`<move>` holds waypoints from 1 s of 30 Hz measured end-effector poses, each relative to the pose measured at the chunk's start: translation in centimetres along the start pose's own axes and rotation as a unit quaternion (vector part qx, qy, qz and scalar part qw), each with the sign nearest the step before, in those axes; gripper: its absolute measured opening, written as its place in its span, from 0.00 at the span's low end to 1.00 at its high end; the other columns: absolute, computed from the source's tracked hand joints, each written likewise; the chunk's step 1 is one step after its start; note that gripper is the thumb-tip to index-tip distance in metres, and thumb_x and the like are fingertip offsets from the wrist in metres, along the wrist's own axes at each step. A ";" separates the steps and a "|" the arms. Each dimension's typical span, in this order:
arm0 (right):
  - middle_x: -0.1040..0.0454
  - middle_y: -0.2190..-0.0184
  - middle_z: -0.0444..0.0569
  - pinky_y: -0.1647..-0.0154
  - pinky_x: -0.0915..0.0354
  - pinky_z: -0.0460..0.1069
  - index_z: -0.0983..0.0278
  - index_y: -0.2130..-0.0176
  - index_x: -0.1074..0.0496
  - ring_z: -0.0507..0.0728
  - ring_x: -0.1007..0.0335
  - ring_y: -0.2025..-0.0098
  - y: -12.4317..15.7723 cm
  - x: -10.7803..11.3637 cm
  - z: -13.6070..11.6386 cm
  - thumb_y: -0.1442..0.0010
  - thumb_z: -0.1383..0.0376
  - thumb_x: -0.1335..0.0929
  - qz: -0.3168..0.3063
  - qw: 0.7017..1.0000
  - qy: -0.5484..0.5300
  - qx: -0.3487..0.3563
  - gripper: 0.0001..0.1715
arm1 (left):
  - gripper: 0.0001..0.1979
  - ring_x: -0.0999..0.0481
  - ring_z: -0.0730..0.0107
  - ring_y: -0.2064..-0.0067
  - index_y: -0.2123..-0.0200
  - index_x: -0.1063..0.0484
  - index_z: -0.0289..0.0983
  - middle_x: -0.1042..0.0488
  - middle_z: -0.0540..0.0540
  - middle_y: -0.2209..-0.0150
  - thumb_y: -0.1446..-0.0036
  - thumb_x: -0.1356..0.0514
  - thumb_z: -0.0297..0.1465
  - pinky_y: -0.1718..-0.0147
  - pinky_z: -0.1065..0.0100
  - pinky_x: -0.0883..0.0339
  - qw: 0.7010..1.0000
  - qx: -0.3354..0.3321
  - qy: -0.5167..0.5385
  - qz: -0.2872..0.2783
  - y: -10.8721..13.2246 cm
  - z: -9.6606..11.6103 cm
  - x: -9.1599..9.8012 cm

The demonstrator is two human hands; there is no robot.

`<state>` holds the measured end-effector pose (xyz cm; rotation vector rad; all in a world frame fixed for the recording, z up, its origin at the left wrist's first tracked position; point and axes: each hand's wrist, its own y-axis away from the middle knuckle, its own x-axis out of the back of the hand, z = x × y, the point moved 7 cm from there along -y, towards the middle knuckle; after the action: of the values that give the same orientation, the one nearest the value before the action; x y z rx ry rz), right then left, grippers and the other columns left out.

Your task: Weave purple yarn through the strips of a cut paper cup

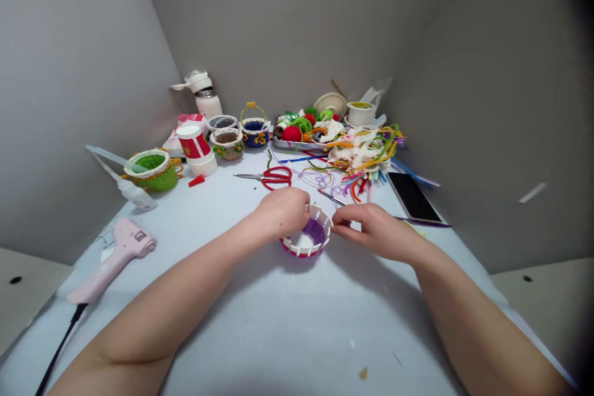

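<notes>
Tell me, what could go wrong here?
The slatted basket might tip or bend, with the left hand at its rim. The red-handled scissors lie just beyond that hand, so a forward reach could nudge them. The pink glue gun lies beside the left forearm, which might bump it.

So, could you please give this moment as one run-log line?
left hand: at left side of slatted cup | right hand: at cup's right side | cup: upright, purple inside | scissors: lying beyond cup

The pale table (288, 328) carries red-handled scissors (277, 178) just beyond the left hand (286, 211), a pink glue gun (114, 260) to that hand's left, and a phone (414, 197) beyond the right hand (374, 230).
</notes>
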<state>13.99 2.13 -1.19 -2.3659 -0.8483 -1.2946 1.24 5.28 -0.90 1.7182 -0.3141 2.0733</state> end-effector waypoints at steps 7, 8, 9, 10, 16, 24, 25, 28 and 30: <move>0.29 0.78 0.44 0.75 0.48 0.44 0.64 0.74 0.30 0.51 0.38 0.76 -0.6 -2.0 0.8 0.44 0.69 0.38 0.008 0.999 0.035 -0.038 0.10 | 0.13 0.27 0.64 0.65 0.63 0.26 0.40 0.23 0.45 0.65 0.48 0.48 0.31 0.71 0.68 0.41 0.996 -0.027 0.077 -0.025 0.4 -0.4 0.2; 0.29 0.77 0.44 0.74 0.48 0.44 0.64 0.73 0.30 0.51 0.37 0.75 -0.8 -2.2 0.9 0.44 0.69 0.38 0.015 0.999 0.032 -0.041 0.10 | 0.12 0.27 0.65 0.65 0.62 0.26 0.40 0.24 0.46 0.64 0.48 0.48 0.32 0.70 0.68 0.40 0.993 -0.029 0.103 -0.040 0.6 -0.6 0.2; 0.28 0.76 0.45 0.74 0.48 0.44 0.64 0.72 0.29 0.51 0.37 0.74 -0.9 -2.4 0.9 0.43 0.69 0.38 0.023 0.999 0.025 -0.041 0.10 | 0.13 0.27 0.65 0.64 0.62 0.26 0.39 0.24 0.46 0.63 0.47 0.47 0.35 0.69 0.69 0.40 0.989 -0.030 0.134 -0.055 0.9 -0.8 0.1; 0.27 0.75 0.45 0.73 0.47 0.44 0.64 0.71 0.28 0.52 0.36 0.73 -1.0 -2.5 0.9 0.43 0.68 0.38 0.030 0.999 0.018 -0.040 0.10 | 0.14 0.28 0.66 0.64 0.61 0.27 0.39 0.24 0.46 0.63 0.47 0.45 0.38 0.68 0.69 0.39 0.982 -0.032 0.170 -0.069 1.1 -1.1 0.0; 0.26 0.72 0.48 0.69 0.43 0.46 0.65 0.70 0.28 0.54 0.33 0.70 -1.5 -3.1 1.2 0.42 0.67 0.38 0.090 0.996 -0.006 -0.028 0.10 | 0.30 0.32 0.61 0.47 0.46 0.37 0.37 0.32 0.40 0.46 0.48 0.43 0.48 0.52 0.64 0.36 0.864 -0.103 0.486 -0.086 2.7 -2.6 -2.0; 0.25 0.68 0.49 0.67 0.42 0.46 0.64 0.68 0.29 0.55 0.32 0.67 -1.5 -3.4 1.3 0.45 0.71 0.37 0.133 0.990 -0.048 -0.005 0.08 | 0.61 0.50 0.55 0.35 0.35 0.61 0.40 0.52 0.37 0.35 0.68 0.27 0.36 0.37 0.57 0.56 0.862 -0.183 0.467 -0.069 3.7 -1.5 -4.8; 0.25 0.69 0.48 0.67 0.42 0.46 0.64 0.69 0.29 0.55 0.33 0.68 -1.5 -3.3 1.2 0.45 0.71 0.37 0.140 0.988 -0.059 -0.005 0.07 | 0.60 0.48 0.55 0.35 0.35 0.60 0.40 0.50 0.37 0.35 0.67 0.27 0.35 0.38 0.58 0.54 0.864 -0.174 0.470 -0.054 3.7 -1.4 -4.8; 0.27 0.73 0.45 0.70 0.43 0.45 0.64 0.72 0.31 0.53 0.34 0.71 -1.3 -3.2 1.5 0.46 0.70 0.37 0.155 0.984 -0.086 -0.019 0.06 | 0.58 0.42 0.57 0.38 0.36 0.59 0.40 0.44 0.38 0.38 0.65 0.28 0.34 0.40 0.59 0.49 0.857 -0.143 0.494 -0.021 3.6 -1.2 -4.6; 0.27 0.74 0.45 0.70 0.43 0.45 0.64 0.72 0.31 0.53 0.34 0.70 -1.3 -3.0 2.0 0.46 0.71 0.37 0.158 0.982 -0.099 -0.034 0.06 | 0.57 0.39 0.58 0.40 0.36 0.59 0.40 0.41 0.39 0.40 0.65 0.28 0.34 0.41 0.60 0.46 0.848 -0.131 0.513 -0.013 3.5 -1.2 -4.6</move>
<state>13.20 3.16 -4.81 -2.5837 -0.4559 -0.9896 -0.76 1.87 -5.26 0.3021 -0.2001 2.4421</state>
